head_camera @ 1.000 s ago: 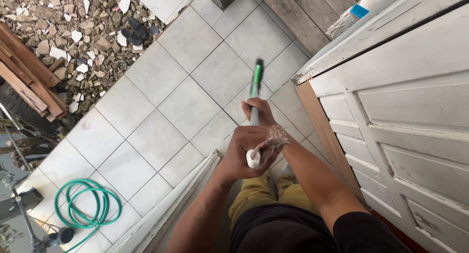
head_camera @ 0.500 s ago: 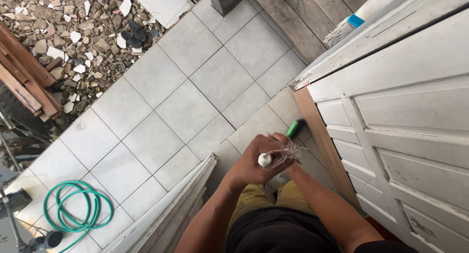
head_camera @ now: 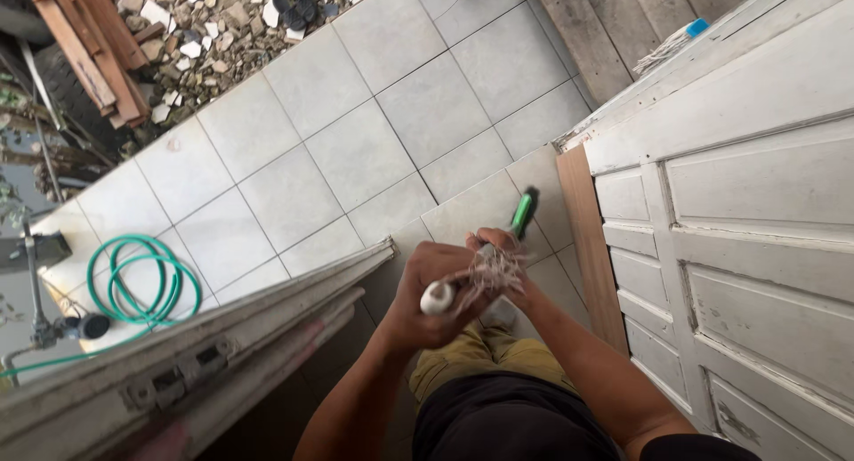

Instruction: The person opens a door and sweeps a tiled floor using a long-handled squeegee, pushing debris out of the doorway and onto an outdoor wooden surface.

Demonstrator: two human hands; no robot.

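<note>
Head view, single frame, looking straight down:

- Left hand: fist wrapped round the white end of a long tool, white knob poking out at the near side.
- Right hand: fingers pressed together over the same tool just beyond the left, partly hidden under a tuft of pale fibres; exact grip on the fibres cannot be told.
- Tool: held at waist height, its green and black far end angled down toward the tiled floor.
- White panelled door: lying flat at right, close beside the tool tip.
- Grey frame piece: near left, metal fittings on it.
- Green hose: coiled far left on the tiles.
- Rubble and timber planks: far left, well apart.
- Risks, judged: loose fibres could snag or wind round the fingers; a slipping grip could drop the tool onto the tiles or swing it against the door; hose and frame piece lie where a backward step could trip.
</note>
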